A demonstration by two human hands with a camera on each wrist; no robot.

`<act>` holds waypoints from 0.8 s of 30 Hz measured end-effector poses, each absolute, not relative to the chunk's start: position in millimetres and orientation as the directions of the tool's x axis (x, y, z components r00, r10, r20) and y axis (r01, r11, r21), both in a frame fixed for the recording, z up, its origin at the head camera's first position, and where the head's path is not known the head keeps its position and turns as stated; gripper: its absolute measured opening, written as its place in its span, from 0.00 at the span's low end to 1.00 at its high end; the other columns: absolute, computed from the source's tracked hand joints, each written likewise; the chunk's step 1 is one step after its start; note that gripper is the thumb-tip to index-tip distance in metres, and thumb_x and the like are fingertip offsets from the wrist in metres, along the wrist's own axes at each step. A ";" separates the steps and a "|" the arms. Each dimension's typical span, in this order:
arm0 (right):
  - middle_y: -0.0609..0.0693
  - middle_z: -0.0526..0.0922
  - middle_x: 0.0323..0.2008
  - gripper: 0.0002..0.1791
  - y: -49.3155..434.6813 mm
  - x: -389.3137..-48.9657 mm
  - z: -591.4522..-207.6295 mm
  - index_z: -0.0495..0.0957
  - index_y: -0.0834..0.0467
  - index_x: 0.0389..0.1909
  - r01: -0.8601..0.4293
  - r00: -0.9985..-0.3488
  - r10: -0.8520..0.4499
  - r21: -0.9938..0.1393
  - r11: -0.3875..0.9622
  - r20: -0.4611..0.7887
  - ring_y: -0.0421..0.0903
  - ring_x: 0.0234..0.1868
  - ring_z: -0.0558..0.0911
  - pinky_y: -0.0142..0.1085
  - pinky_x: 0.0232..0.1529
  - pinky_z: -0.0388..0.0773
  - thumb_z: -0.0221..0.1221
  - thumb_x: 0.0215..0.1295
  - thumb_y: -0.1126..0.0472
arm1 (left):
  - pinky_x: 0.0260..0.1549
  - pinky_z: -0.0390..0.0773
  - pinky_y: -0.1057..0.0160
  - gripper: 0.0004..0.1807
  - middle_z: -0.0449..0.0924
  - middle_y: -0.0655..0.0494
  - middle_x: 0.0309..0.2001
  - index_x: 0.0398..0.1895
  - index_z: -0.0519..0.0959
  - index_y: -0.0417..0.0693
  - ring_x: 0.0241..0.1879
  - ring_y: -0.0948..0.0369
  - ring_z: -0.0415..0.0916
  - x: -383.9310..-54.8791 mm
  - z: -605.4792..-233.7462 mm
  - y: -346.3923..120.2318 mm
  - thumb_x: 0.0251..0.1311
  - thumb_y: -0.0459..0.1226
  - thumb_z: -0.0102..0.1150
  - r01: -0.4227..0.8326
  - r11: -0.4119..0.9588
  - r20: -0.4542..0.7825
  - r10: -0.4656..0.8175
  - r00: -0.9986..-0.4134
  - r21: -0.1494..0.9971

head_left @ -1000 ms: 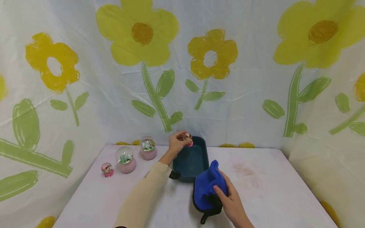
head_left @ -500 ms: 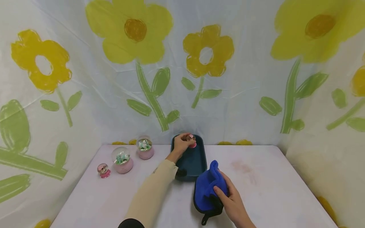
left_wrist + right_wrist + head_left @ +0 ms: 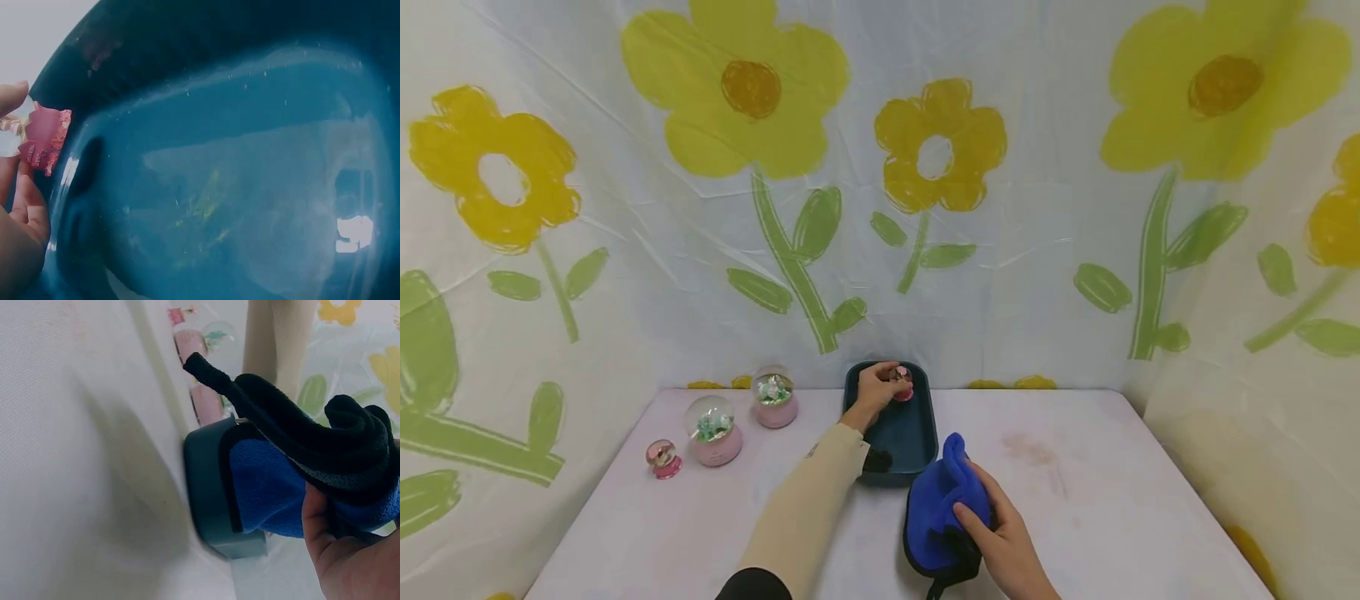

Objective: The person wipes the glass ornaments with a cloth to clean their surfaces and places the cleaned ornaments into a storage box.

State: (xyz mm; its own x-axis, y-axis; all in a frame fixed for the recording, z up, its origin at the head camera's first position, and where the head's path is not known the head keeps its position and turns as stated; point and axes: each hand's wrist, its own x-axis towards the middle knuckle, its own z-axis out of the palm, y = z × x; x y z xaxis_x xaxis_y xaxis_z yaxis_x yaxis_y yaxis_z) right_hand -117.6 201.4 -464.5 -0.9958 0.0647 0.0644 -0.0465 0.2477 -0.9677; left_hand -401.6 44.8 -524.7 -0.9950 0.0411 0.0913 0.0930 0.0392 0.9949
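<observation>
In the head view, my left hand (image 3: 877, 394) pinches a small snow globe (image 3: 902, 384) with a pink base, at the far end of a dark teal tray (image 3: 895, 450). The left wrist view has this globe (image 3: 47, 134) tipped on its side in the fingers, near the tray's wall; whether it touches the tray I cannot tell. My right hand (image 3: 1006, 533) grips a folded blue cloth (image 3: 936, 512) with black edging, just in front of the tray's near right corner. In the right wrist view the thumb presses against the bunched cloth (image 3: 269, 481).
Left of the tray stand two larger snow globes (image 3: 715, 446) (image 3: 775, 410) on pink bases. Another small snow globe (image 3: 664, 460) sits farthest left. A flower-printed sheet (image 3: 1037, 292) hangs behind the white table (image 3: 1075, 517), which has a faint reddish stain (image 3: 1033, 450).
My left hand has moved the small snow globe rightward and lower at the tray's far end. My right hand keeps its hold on the cloth. The head view has shifted slightly.
</observation>
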 end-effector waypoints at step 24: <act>0.59 0.68 0.66 0.30 201.4 -115.7 -471.0 0.66 0.47 0.68 -0.025 -0.996 0.076 -0.964 0.265 0.047 0.61 0.60 0.72 0.56 0.52 0.75 0.61 0.66 0.53 | 0.44 0.79 0.59 0.25 0.82 0.46 0.44 0.52 0.81 0.40 0.44 0.54 0.78 -410.8 -536.8 49.8 0.46 0.28 0.74 0.056 0.115 0.042 0.121 -0.992 0.992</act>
